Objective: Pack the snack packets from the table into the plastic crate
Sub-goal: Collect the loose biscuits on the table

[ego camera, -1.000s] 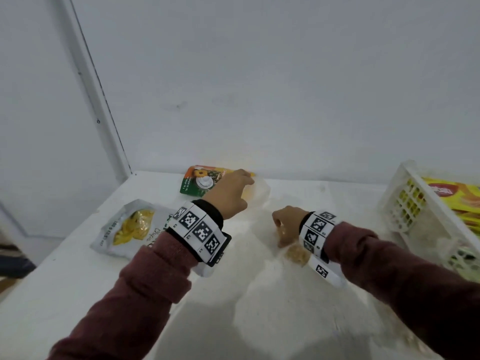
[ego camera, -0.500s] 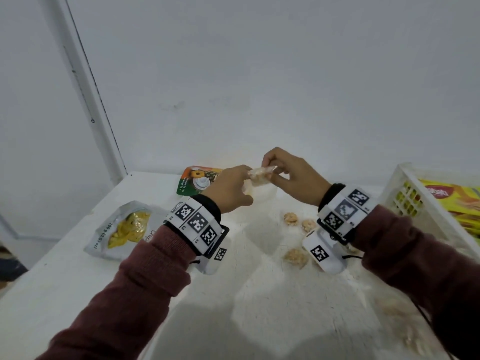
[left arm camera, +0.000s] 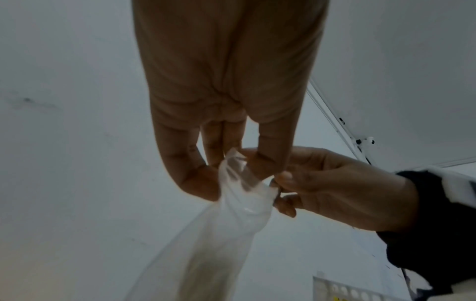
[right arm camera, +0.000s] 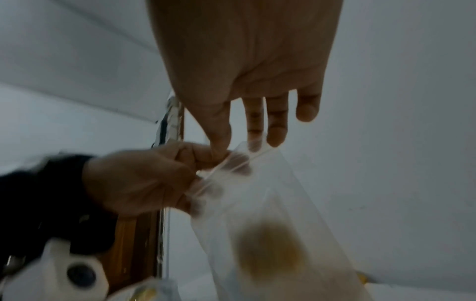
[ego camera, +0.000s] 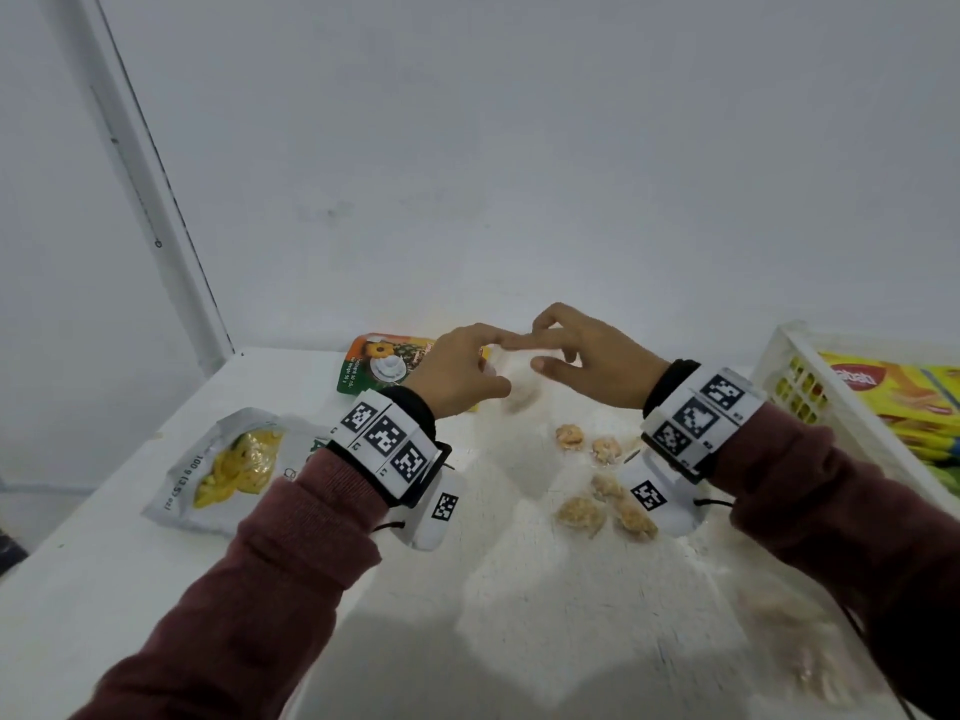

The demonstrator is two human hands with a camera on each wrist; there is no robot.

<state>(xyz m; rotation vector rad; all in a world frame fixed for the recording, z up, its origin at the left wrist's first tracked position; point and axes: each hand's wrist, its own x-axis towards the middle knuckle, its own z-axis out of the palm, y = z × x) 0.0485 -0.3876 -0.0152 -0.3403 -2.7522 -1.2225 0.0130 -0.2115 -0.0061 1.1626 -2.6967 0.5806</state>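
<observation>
A: Desk [ego camera: 130,589], white. Crate [ego camera: 810,402] at its right edge, yellow packets [ego camera: 893,407] already inside. On the desk: a silver pouch [ego camera: 228,470] at left, a green pouch [ego camera: 379,363] at the back, both well apart from the crate.

B: And the hands?

A: Both raised over the desk's middle, meeting at the mouth of a clear bag [left arm camera: 239,195]. Left hand [ego camera: 462,371]: grip clamped, thumb and fingers pinching the rim. Right hand [ego camera: 582,361]: thumb and forefinger pinch the opposite side of the rim, the other fingers [right arm camera: 276,130] spread loose. One brown biscuit [right arm camera: 270,248] sits low inside the bag, blurred.

B: Smallest items?

A: Loose biscuits [ego camera: 602,491] on the desk below the right wrist, several, close together.

B: Step in hand, by your reading?

A: Probably holding the mouth open to refill the bag, or closing it; cannot tell which. To do it well: keep the rim pinches opposite each other, bag hanging upright so the biscuit stays down, one hand holding while the other fetches. Thin film, likely to slip or crumple if pinched too near the edge.
</observation>
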